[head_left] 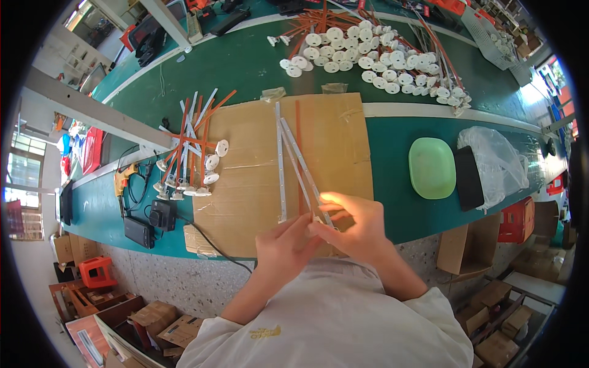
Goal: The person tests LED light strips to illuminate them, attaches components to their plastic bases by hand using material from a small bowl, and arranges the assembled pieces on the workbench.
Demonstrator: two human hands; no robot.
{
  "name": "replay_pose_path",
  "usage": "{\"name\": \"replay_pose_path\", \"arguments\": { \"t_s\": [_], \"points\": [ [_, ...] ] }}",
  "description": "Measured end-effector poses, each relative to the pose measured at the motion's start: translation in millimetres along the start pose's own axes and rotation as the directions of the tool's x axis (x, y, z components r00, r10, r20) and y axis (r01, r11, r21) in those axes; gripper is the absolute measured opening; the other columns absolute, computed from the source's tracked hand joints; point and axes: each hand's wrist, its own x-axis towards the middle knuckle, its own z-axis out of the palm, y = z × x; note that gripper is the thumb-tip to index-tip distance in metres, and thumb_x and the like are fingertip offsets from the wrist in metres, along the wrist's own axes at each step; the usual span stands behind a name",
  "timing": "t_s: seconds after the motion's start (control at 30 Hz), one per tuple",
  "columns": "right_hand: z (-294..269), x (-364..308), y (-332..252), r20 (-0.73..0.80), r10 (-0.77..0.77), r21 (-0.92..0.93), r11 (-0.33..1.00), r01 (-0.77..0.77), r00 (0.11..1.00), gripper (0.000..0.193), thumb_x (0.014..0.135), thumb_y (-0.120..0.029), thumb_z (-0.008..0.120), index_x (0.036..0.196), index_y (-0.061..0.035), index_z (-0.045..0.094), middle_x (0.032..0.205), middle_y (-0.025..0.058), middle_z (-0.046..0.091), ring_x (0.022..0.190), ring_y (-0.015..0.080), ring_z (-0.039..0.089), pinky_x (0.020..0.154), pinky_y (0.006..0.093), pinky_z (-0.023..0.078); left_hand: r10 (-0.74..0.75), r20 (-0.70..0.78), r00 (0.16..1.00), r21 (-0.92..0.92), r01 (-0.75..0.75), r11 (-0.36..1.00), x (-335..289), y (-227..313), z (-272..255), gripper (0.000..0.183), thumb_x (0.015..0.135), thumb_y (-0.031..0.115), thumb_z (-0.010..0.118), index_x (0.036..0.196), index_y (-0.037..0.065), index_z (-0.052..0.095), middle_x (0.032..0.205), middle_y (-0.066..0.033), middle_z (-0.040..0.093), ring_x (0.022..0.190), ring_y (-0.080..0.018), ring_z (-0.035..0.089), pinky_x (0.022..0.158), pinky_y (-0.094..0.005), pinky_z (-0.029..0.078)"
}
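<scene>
In front of me, my left hand (285, 242) and my right hand (362, 228) meet at the near edge of a cardboard sheet (245, 135). Both are closed, thumbs and fingertips pinching the near end of a narrow pale light strip (300, 168). A small pale piece shows between the fingertips, too covered to make out. A wider white strip with dots (305, 161) slants beside it and passes under my right fingers. Left of these lies a straight white dotted strip (281, 178). An orange strip (299, 135) runs lengthwise behind them on the cardboard.
A crossed pile of orange and white strips with white round discs (211, 162) lies to the left, near a yellow-handled tool (124, 178) and black boxes. Many more discs (350, 46) lie at the back. A green tray (432, 168) and clear plastic bag (494, 162) are right.
</scene>
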Motion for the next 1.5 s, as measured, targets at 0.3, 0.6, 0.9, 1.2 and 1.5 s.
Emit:
{"name": "replay_pose_path", "arguments": {
  "t_s": [0.3,0.6,0.9,1.2,1.5],
  "points": [
    [-1.9,-4.3,19.7,-0.032,-0.184,-0.308,0.937,0.166,0.982,0.022,0.092,-0.01,0.062,0.072,-0.0003,0.061,0.06,0.0088,0.061,0.047,0.0203,0.057,0.044,0.03,0.04,0.125,-0.088,0.988,0.291,-0.095,0.952,1.3,11.5,6.9,0.034,0.071,0.015,0.083,0.101,0.003,0.07,0.092,-0.0106,0.072,0.073,-0.0244,0.07,0.063,-0.0312,0.057],
    [-25.5,-8.4,25.8,-0.083,0.022,-0.137,0.99,-0.033,0.996,0.015,0.092,0.002,0.056,0.101,0.0024,0.067,0.092,0.0136,0.07,0.075,0.0195,0.069,0.061,0.0284,0.054,-0.221,0.085,0.972,-0.201,0.234,0.951,-6.0,-24.8,-8.3,0.035,0.084,0.018,0.077,0.107,-0.006,0.068,0.098,-0.0172,0.073,0.083,-0.0255,0.073,0.072,-0.0348,0.06],
    [12.6,-14.0,18.1,-0.13,-0.555,-0.071,0.831,0.551,0.821,0.02,0.077,0.004,0.075,0.096,0.0014,0.07,0.093,0.0133,0.071,0.082,0.0278,0.07,0.067,0.0336,0.058,-0.223,0.361,0.905,-0.923,0.382,0.055,-14.4,-23.7,-3.3,0.034,0.101,0.014,0.051,0.127,-0.008,0.055,0.116,-0.0243,0.066,0.101,-0.0341,0.069,0.088,-0.0428,0.059],
    [19.9,-19.4,17.9,-0.24,-0.543,-0.083,0.837,0.541,0.804,0.025,0.07,0.004,0.077,0.094,0.0003,0.07,0.089,0.0101,0.071,0.075,0.0247,0.068,0.062,0.032,0.056,-0.216,0.34,0.915,-0.93,0.361,0.069,-19.6,-31.4,0.5,0.029,0.099,0.009,0.055,0.124,-0.004,0.059,0.125,-0.023,0.061,0.113,-0.0331,0.064,0.096,-0.0476,0.055],
    [-51.0,-29.9,52.5,-0.034,-0.492,-0.074,0.869,0.488,0.87,0.028,0.067,0.006,0.074,0.094,-0.0022,0.072,0.092,0.0076,0.072,0.079,0.0259,0.068,0.065,0.0326,0.056,-0.222,-0.046,0.974,-0.486,0.173,0.857,-3.8,-57.4,2.4,0.028,0.096,0.012,0.057,0.115,-0.008,0.063,0.114,-0.0188,0.066,0.104,-0.0251,0.065,0.094,-0.0366,0.05]
  ]
}}
